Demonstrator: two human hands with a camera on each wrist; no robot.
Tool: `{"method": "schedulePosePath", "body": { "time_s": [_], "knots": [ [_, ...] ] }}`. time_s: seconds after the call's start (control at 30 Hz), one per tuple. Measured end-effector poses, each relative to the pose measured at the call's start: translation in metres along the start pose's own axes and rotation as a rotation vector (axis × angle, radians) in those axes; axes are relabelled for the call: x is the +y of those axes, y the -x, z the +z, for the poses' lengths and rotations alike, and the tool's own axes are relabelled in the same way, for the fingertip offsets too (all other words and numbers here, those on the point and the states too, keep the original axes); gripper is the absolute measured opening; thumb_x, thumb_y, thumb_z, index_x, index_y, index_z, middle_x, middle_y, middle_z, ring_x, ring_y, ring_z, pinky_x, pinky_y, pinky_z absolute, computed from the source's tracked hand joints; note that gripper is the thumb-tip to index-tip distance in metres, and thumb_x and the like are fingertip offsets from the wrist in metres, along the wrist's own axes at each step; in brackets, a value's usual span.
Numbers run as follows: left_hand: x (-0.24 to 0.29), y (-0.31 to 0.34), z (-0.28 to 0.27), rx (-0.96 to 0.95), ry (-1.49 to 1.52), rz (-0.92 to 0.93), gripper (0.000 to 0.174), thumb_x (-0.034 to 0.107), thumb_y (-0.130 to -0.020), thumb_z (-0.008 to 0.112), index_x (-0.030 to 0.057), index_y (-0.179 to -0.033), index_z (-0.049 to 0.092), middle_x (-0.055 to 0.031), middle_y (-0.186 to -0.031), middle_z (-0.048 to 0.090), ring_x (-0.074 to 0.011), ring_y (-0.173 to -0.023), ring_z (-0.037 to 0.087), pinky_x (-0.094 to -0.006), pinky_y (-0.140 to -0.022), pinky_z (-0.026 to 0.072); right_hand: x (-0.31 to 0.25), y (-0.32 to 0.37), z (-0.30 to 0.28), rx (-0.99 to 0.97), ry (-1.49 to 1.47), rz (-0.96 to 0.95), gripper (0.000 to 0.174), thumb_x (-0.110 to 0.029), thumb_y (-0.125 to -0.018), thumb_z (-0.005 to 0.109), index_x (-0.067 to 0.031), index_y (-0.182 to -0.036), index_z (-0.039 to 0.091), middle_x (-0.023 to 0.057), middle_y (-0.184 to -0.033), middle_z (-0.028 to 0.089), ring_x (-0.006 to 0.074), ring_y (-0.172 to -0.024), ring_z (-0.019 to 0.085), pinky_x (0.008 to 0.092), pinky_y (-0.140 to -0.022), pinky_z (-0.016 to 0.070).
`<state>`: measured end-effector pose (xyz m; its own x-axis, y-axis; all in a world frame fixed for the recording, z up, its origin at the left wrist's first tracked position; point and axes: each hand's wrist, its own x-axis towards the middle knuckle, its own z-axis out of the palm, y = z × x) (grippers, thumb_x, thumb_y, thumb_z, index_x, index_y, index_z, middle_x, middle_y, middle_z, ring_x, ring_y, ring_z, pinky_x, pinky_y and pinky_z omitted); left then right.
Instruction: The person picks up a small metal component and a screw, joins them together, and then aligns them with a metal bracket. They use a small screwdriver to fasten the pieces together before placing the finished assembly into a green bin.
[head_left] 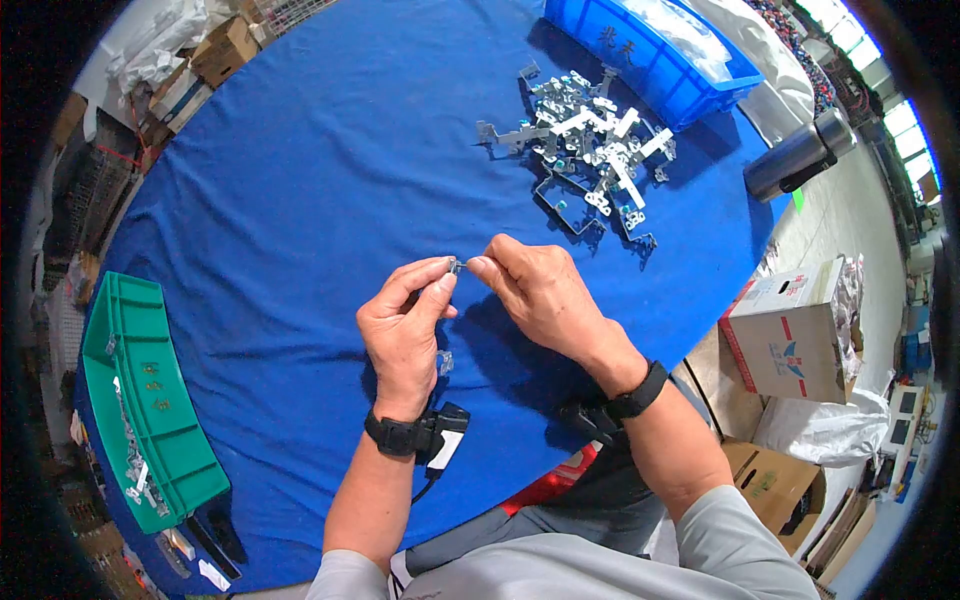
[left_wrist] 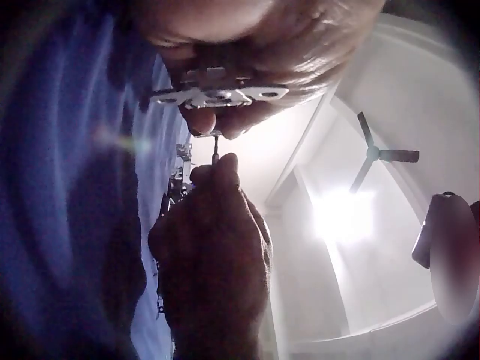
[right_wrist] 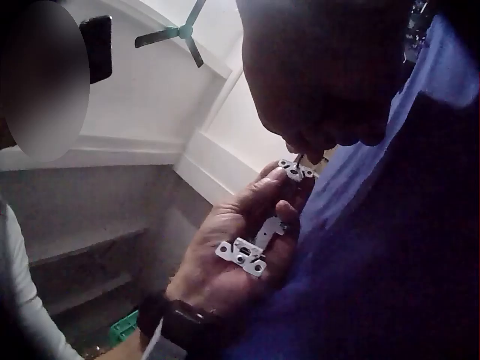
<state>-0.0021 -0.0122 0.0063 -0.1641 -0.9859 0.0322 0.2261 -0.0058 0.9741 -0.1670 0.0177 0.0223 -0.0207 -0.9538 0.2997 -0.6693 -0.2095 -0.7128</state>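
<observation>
My left hand [head_left: 402, 328] holds a silver metal bracket over the blue cloth. One holed end of the bracket [right_wrist: 294, 169] is pinched between thumb and fingertips, and another holed metal end [right_wrist: 241, 257] lies against the palm in the right wrist view. From the right, my right hand [head_left: 540, 295] meets those fingertips, its thumb and forefinger pinching a thin metal pin [left_wrist: 216, 150]. The pin's tip stands right at the bracket's pinched end. Curled fingers hide part of the bracket, and the pin's exact kind is too small to tell.
A pile of metal brackets [head_left: 600, 140] lies at the far right of the blue cloth [head_left: 270, 190]. Behind it stands a blue bin [head_left: 640, 60], with a steel flask [head_left: 800, 155] to its right. A green crate [head_left: 150, 400] with small metal parts sits at the left.
</observation>
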Motion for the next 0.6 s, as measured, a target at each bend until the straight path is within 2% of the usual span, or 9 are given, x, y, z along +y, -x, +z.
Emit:
{"method": "schedulePosePath", "body": {
  "time_s": [0.13, 0.23, 0.33, 0.4, 0.43, 0.5, 0.6],
  "knots": [
    [0.001, -0.001, -0.001, -0.037, -0.024, 0.010, 0.016, -0.002, -0.087, 0.068, -0.0004, -0.102, 0.073, -0.0088, -0.101, 0.072, -0.0101, -0.077, 0.065, -0.0219, -0.061, 0.0532, 0.001, 0.000, 0.000, -0.021, -0.039, 0.069, 0.034, -0.022, -0.096, 0.062, -0.0003, -0.072, 0.051, 0.0225, -0.060, 0.054, 0.0421, -0.060, 0.058, 0.0482, -0.051, 0.0416],
    [0.002, -0.001, 0.000, -0.051, -0.038, 0.024, 0.016, -0.002, -0.087, 0.068, -0.0005, -0.102, 0.073, -0.0087, -0.100, 0.072, -0.0099, -0.076, 0.065, -0.0219, -0.061, 0.0529, 0.001, -0.001, -0.001, -0.012, -0.191, 0.142, 0.037, -0.022, -0.096, 0.061, 0.0007, -0.069, 0.053, 0.0244, -0.061, 0.054, 0.0419, -0.060, 0.058, 0.0496, -0.053, 0.0419],
    [0.000, -0.002, -0.001, -0.022, -0.034, 0.002, 0.016, -0.002, -0.087, 0.068, -0.0008, -0.103, 0.073, -0.0084, -0.099, 0.072, -0.0097, -0.076, 0.064, -0.0219, -0.061, 0.0523, -0.002, -0.001, -0.003, -0.125, -0.196, 0.241, 0.030, -0.024, -0.096, 0.061, -0.0005, -0.077, 0.056, 0.0234, -0.065, 0.058, 0.0414, -0.062, 0.060, 0.0499, -0.054, 0.0433],
    [-0.001, -0.002, -0.002, 0.010, -0.025, -0.026, 0.016, -0.001, -0.088, 0.068, -0.0009, -0.103, 0.073, -0.0082, -0.098, 0.072, -0.0095, -0.075, 0.064, -0.0218, -0.060, 0.0519, 0.001, 0.003, 0.006, 0.019, -0.095, 0.009, 0.026, -0.024, -0.096, 0.060, -0.0024, -0.083, 0.054, 0.0203, -0.068, 0.060, 0.0401, -0.063, 0.061, 0.0483, -0.053, 0.0446],
    [-0.002, -0.003, -0.003, -0.006, -0.013, -0.036, 0.016, -0.001, -0.088, 0.068, -0.0011, -0.103, 0.073, -0.0080, -0.098, 0.072, -0.0094, -0.075, 0.064, -0.0217, -0.060, 0.0517, 0.002, 0.004, 0.005, 0.018, -0.096, 0.011, 0.026, -0.024, -0.096, 0.060, -0.0024, -0.083, 0.054, 0.0203, -0.068, 0.060, 0.0401, -0.063, 0.061, 0.0483, -0.053, 0.0446],
    [-0.002, -0.004, -0.004, -0.021, 0.001, -0.045, 0.016, -0.001, -0.088, 0.068, -0.0013, -0.103, 0.073, -0.0078, -0.098, 0.072, -0.0093, -0.075, 0.063, -0.0216, -0.060, 0.0514, 0.004, 0.004, 0.004, -0.021, 0.138, -0.075, 0.024, -0.024, -0.096, 0.061, -0.0038, -0.086, 0.051, 0.0179, -0.070, 0.061, 0.0390, -0.063, 0.061, 0.0468, -0.052, 0.0452],
    [-0.001, -0.005, -0.005, -0.046, 0.021, -0.073, 0.016, -0.001, -0.088, 0.068, -0.0014, -0.103, 0.073, -0.0079, -0.097, 0.072, -0.0091, -0.076, 0.063, -0.0217, -0.060, 0.0515, 0.003, 0.004, 0.004, -0.038, 0.175, -0.078, 0.026, -0.023, -0.096, 0.061, -0.0041, -0.081, 0.049, 0.0169, -0.065, 0.059, 0.0384, -0.063, 0.062, 0.0466, -0.052, 0.0449]
  ]
}}
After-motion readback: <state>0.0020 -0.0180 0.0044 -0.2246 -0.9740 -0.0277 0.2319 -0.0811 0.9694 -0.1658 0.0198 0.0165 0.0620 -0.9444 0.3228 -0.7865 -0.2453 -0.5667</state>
